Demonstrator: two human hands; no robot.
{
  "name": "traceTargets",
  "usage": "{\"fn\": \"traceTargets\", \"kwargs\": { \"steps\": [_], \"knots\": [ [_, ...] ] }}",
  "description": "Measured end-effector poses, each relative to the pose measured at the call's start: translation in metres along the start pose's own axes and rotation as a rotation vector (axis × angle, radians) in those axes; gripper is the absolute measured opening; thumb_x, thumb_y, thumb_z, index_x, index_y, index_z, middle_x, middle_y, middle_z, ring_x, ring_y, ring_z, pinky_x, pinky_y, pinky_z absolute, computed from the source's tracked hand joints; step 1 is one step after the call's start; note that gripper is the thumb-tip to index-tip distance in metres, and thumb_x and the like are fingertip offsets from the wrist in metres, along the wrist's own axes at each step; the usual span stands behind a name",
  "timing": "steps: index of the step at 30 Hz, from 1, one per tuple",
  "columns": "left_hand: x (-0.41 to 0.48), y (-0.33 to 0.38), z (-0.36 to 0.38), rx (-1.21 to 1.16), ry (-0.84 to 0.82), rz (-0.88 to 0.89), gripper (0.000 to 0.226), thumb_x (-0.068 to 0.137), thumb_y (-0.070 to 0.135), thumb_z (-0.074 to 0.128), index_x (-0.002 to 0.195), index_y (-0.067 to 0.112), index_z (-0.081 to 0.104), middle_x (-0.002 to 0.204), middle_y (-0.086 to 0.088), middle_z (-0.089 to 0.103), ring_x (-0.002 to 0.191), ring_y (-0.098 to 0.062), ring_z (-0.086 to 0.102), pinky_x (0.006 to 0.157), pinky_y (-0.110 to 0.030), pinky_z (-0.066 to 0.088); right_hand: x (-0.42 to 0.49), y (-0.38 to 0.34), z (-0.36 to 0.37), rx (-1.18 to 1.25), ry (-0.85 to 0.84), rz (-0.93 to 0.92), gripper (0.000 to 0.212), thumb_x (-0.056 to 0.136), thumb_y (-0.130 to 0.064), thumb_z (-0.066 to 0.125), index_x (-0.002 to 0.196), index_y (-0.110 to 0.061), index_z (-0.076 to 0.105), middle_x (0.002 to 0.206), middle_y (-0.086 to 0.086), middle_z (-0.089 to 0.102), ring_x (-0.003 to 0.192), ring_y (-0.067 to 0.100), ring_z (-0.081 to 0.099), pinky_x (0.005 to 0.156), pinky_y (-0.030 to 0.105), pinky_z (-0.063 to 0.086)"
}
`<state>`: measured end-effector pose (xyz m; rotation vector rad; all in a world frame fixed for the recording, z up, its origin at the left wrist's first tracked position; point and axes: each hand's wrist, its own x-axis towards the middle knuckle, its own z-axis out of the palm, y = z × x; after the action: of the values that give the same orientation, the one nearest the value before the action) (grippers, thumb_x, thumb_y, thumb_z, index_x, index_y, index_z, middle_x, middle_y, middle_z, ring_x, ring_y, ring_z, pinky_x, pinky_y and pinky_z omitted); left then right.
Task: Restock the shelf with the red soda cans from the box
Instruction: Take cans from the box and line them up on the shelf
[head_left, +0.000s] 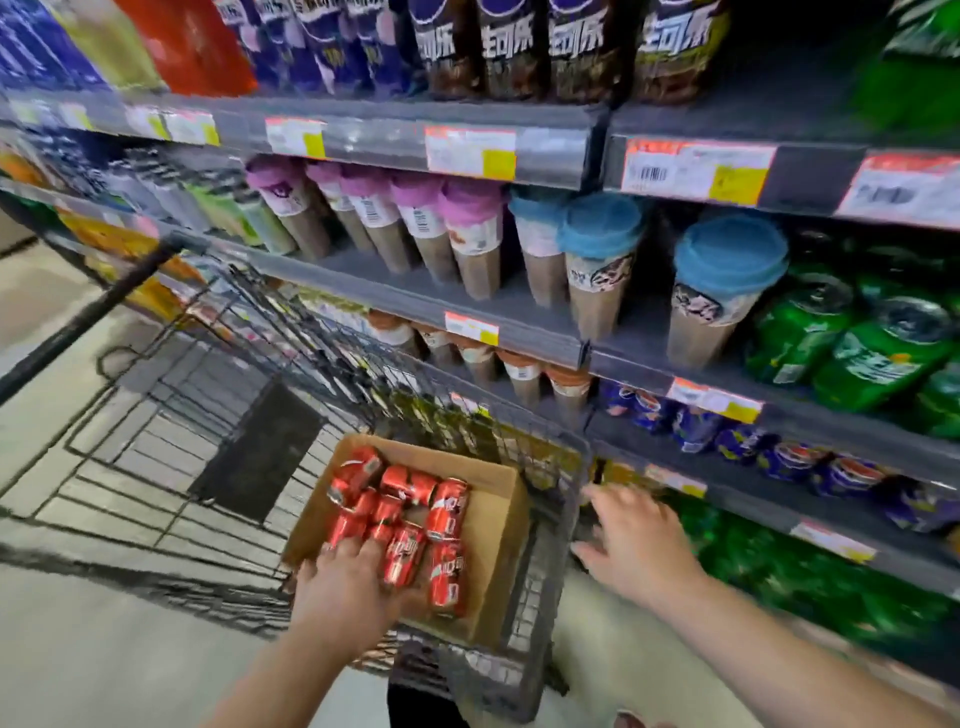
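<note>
An open cardboard box sits in the near end of a wire shopping cart. Several red soda cans lie on their sides inside it. My left hand reaches down into the box, and its fingers lie over the nearest red cans at the box's near left corner. The frame is too blurred to show a grip. My right hand hovers just right of the cart's rim, in front of the lower shelf, fingers spread and holding nothing.
The shelving runs along the right, close beside the cart. It holds lidded paper cups, green cans, blue cans and green packs at the bottom. Bottles fill the top shelf. Bare floor lies to the left.
</note>
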<state>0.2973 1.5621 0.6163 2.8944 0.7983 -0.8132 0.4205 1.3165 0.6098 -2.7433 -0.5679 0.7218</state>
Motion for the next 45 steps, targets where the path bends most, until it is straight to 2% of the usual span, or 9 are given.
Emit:
{"fn": "traceTargets", "kwargs": {
  "steps": [10,17,20,24,29,34,41,43,45],
  "knots": [
    [0.165,-0.049,0.03,0.058,-0.108,0.309,0.064,0.084,0.058,0.047,0.136,0.023,0.037,0.138,-0.001,0.045,0.128,-0.021,0.043,0.106,-0.04,0.034,0.078,-0.102,0.104,0.155,-0.143,0.211,0.052,0.091,-0.036,0.051,0.139,-0.023,0.035,0.142,0.002,0.039,0.128,0.023,0.041,0.105,0.035,0.04],
    [0.241,-0.078,0.079,0.001,-0.221,0.331,0.069,0.085,0.055,0.05,0.143,0.024,0.029,0.142,-0.003,0.04,0.129,-0.025,0.043,0.106,-0.039,0.037,0.132,-0.144,0.204,0.406,-0.327,0.394,0.047,0.091,-0.033,0.053,0.135,-0.023,0.04,0.132,0.004,0.051,0.12,0.023,0.052,0.102,0.034,0.042],
    [0.256,-0.077,0.108,-0.053,-0.269,0.337,0.071,0.086,0.05,0.054,0.145,0.022,0.026,0.145,-0.007,0.037,0.129,-0.029,0.043,0.103,-0.04,0.04,0.154,-0.142,0.242,0.513,-0.357,0.484,0.043,0.092,-0.035,0.053,0.131,-0.021,0.044,0.124,0.005,0.056,0.113,0.023,0.056,0.093,0.03,0.043],
    [0.271,-0.078,0.138,-0.169,-0.285,0.316,0.069,0.086,0.043,0.059,0.145,0.022,0.03,0.146,-0.009,0.036,0.129,-0.03,0.042,0.106,-0.04,0.038,0.182,-0.136,0.288,0.643,-0.335,0.661,0.059,0.084,-0.044,0.061,0.131,-0.017,0.039,0.126,0.011,0.053,0.117,0.03,0.053,0.102,0.04,0.042],
    [0.29,-0.081,0.157,-0.234,-0.274,0.327,0.062,0.085,0.039,0.063,0.139,0.019,0.039,0.139,-0.007,0.042,0.125,-0.026,0.045,0.104,-0.037,0.037,0.198,-0.133,0.328,0.712,-0.323,0.775,0.075,0.071,-0.047,0.074,0.131,-0.017,0.04,0.129,0.007,0.05,0.124,0.029,0.049,0.105,0.04,0.04],
    [0.306,-0.072,0.162,-0.312,-0.264,0.329,0.058,0.084,0.035,0.064,0.137,0.019,0.044,0.139,-0.006,0.045,0.125,-0.024,0.047,0.102,-0.035,0.039,0.199,-0.138,0.335,0.79,-0.257,0.812,0.065,0.069,-0.035,0.077,0.123,-0.018,0.045,0.12,0.002,0.052,0.113,0.022,0.054,0.096,0.037,0.046],
    [0.328,-0.041,0.171,-0.552,-0.348,0.228,0.036,0.085,0.031,0.063,0.118,0.017,0.055,0.112,-0.005,0.061,0.096,-0.021,0.061,0.081,-0.031,0.05,0.162,-0.142,0.298,0.955,-0.024,0.791,0.076,0.061,-0.036,0.083,0.124,-0.031,0.042,0.123,-0.01,0.047,0.104,0.003,0.052,0.087,0.018,0.043],
    [0.334,-0.026,0.182,-0.576,-0.377,0.171,0.044,0.082,0.033,0.067,0.117,0.012,0.051,0.113,-0.008,0.063,0.104,-0.027,0.061,0.086,-0.032,0.047,0.158,-0.142,0.286,0.958,0.031,0.751,0.075,0.059,-0.041,0.084,0.121,-0.037,0.042,0.116,-0.014,0.051,0.095,-0.006,0.052,0.073,0.007,0.038],
    [0.338,-0.011,0.194,-0.553,-0.401,0.094,0.059,0.078,0.045,0.069,0.119,0.011,0.044,0.117,-0.012,0.062,0.11,-0.031,0.058,0.095,-0.04,0.045,0.155,-0.14,0.277,0.981,0.053,0.726,0.074,0.059,-0.042,0.083,0.12,-0.04,0.041,0.112,-0.017,0.052,0.094,-0.007,0.051,0.07,0.007,0.037]
  ]
}}
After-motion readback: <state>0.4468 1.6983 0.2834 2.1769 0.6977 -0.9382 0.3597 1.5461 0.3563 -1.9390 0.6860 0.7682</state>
